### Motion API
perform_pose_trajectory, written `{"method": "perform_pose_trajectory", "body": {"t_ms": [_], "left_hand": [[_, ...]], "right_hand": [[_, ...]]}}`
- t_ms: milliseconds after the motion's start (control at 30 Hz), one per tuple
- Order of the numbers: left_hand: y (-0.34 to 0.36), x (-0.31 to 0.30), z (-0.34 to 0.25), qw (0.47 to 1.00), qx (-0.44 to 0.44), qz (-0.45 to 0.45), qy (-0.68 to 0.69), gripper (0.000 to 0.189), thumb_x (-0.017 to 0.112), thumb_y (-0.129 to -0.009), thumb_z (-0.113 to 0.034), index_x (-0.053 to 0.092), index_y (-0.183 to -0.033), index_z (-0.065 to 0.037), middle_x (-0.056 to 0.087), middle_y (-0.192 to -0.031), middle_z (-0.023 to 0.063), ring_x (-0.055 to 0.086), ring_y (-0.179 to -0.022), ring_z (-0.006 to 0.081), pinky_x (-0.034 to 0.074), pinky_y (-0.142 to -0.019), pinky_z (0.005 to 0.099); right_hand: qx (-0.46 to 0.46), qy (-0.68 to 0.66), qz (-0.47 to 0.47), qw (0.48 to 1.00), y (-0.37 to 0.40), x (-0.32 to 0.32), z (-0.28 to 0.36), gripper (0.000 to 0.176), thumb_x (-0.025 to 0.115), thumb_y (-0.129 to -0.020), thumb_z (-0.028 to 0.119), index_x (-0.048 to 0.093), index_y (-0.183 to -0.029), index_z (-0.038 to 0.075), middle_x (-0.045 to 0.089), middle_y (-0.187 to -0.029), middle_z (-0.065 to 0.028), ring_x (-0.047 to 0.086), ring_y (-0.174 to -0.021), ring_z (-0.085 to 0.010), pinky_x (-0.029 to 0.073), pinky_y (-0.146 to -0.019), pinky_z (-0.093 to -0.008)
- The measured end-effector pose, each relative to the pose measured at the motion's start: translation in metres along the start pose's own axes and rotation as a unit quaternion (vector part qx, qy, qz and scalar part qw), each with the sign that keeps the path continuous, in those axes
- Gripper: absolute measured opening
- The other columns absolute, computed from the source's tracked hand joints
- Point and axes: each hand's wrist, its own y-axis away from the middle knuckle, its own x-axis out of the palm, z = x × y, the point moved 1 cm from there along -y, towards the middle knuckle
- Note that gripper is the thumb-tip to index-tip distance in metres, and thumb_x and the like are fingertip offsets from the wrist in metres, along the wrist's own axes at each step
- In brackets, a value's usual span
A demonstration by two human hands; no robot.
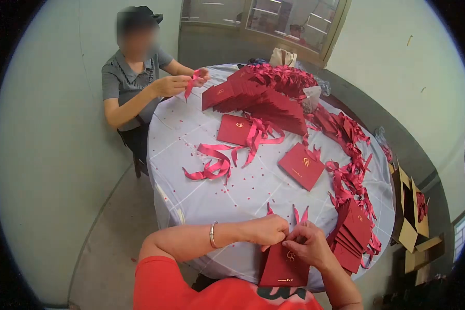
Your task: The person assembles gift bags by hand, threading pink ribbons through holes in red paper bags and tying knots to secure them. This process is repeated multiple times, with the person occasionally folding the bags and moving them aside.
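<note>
A dark red paper gift bag (pixel 284 267) with a gold monogram lies flat at the near edge of the table. At its top edge my left hand (pixel 270 230) is closed, its fingertips on the pink-red ribbon; exactly how they grip it is hidden. My right hand (pixel 310 244) pinches the bag's top edge beside the left fingertips. Ribbon ends (pixel 296 214) stick up beyond both hands. Just right of my right hand, a fanned stack of red gift bags (pixel 352 232) rests on the table.
The round table (pixel 212 201) has a pale cloth dotted with red bits. Two gift bags (pixel 302 165) (pixel 234 129) and loose ribbon (pixel 214 163) lie mid-table, with bag piles (pixel 263 101) behind. Across, a co-worker (pixel 139 77) holds a ribbon (pixel 192 85). Cardboard boxes (pixel 411 206) stand right.
</note>
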Motion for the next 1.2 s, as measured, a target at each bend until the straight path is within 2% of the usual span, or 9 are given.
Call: {"method": "perform_pose_trajectory", "body": {"t_ms": [67,133,300,400,567,733,900,1133,1200], "left_hand": [[0.003,0.003,-0.003,1.0,0.005,-0.009,0.013,0.015,0.049,-0.088,-0.009,0.06,-0.091,0.0,0.059,-0.063,0.0056,0.054,-0.043,0.0122,0.043,-0.041,0.0288],[0.006,0.005,-0.009,0.999,0.019,-0.031,0.014,0.012,0.053,-0.087,-0.011,0.06,-0.09,-0.002,0.061,-0.064,0.005,0.053,-0.043,0.0107,0.042,-0.04,0.0281],[0.002,0.018,0.0,0.99,0.067,-0.099,-0.07,0.02,0.068,-0.081,-0.02,0.064,-0.088,-0.002,0.067,-0.071,0.0105,0.065,-0.066,0.0181,0.05,-0.062,0.0329],[0.002,0.022,0.004,0.976,0.132,-0.14,-0.102,0.02,0.068,-0.08,-0.018,0.062,-0.088,-0.002,0.067,-0.072,0.013,0.066,-0.066,0.021,0.05,-0.06,0.0336],[0.007,0.02,0.0,0.965,0.172,-0.172,-0.099,0.021,0.068,-0.079,-0.017,0.057,-0.088,-0.001,0.066,-0.072,0.0154,0.067,-0.066,0.0253,0.05,-0.059,0.0362],[0.006,0.022,0.003,0.967,0.156,-0.17,-0.109,0.022,0.068,-0.077,-0.015,0.055,-0.09,-0.002,0.065,-0.072,0.0173,0.066,-0.067,0.0324,0.05,-0.059,0.0409],[0.009,0.018,-0.003,0.974,0.117,-0.157,-0.114,0.02,0.062,-0.075,-0.012,0.054,-0.089,0.0,0.064,-0.08,0.0215,0.063,-0.08,0.0393,0.048,-0.068,0.0464],[0.0,0.015,0.008,0.964,0.162,-0.18,-0.11,0.018,0.067,-0.076,-0.012,0.057,-0.087,-0.003,0.063,-0.071,0.0147,0.064,-0.065,0.0292,0.048,-0.058,0.0395],[0.002,0.016,0.003,0.977,0.138,-0.144,-0.076,0.017,0.068,-0.076,-0.012,0.057,-0.085,-0.003,0.063,-0.068,0.0139,0.063,-0.062,0.028,0.048,-0.056,0.0376]], "right_hand": [[0.007,-0.027,0.005,1.0,0.002,-0.002,-0.005,0.012,0.074,-0.08,0.011,0.066,-0.084,0.003,0.065,-0.078,-0.0072,0.064,-0.07,-0.015,0.05,-0.063,-0.0271],[0.124,-0.329,0.069,0.933,0.0,-0.008,-0.016,0.01,0.068,-0.088,0.012,0.065,-0.089,0.002,0.065,-0.087,-0.002,0.06,-0.076,-0.0081,0.048,-0.065,-0.0227],[0.139,-0.28,0.234,0.921,-0.025,-0.027,-0.04,0.015,0.064,-0.092,0.014,0.062,-0.102,0.003,0.064,-0.089,0.0012,0.056,-0.077,-0.0047,0.047,-0.068,-0.0205],[0.102,-0.27,0.305,0.907,-0.041,-0.011,-0.067,0.018,0.063,-0.09,0.012,0.063,-0.107,0.005,0.063,-0.091,0.0031,0.056,-0.077,-0.0052,0.046,-0.069,-0.0197],[0.183,-0.401,0.403,0.802,-0.053,-0.003,-0.07,0.033,0.065,-0.085,0.004,0.061,-0.117,0.003,0.066,-0.103,0.0004,0.06,-0.086,-0.0084,0.049,-0.074,-0.0214],[0.212,-0.432,0.351,0.804,-0.053,0.002,-0.055,0.041,0.07,-0.078,-0.003,0.06,-0.118,0.0,0.067,-0.111,-0.0076,0.064,-0.097,-0.0145,0.051,-0.084,-0.025],[0.263,-0.403,0.315,0.818,-0.051,0.0,-0.052,0.035,0.067,-0.075,-0.007,0.061,-0.108,-0.001,0.069,-0.103,-0.0094,0.066,-0.087,-0.0142,0.051,-0.075,-0.0228],[0.269,-0.481,0.158,0.82,-0.043,0.008,-0.056,0.024,0.07,-0.071,-0.007,0.063,-0.092,0.002,0.068,-0.085,-0.0063,0.063,-0.068,-0.0128,0.048,-0.057,-0.0239],[0.263,-0.403,0.085,0.872,-0.054,-0.004,-0.049,0.02,0.073,-0.071,-0.004,0.062,-0.085,0.004,0.064,-0.076,-0.0029,0.059,-0.063,-0.0114,0.046,-0.055,-0.0241]]}}
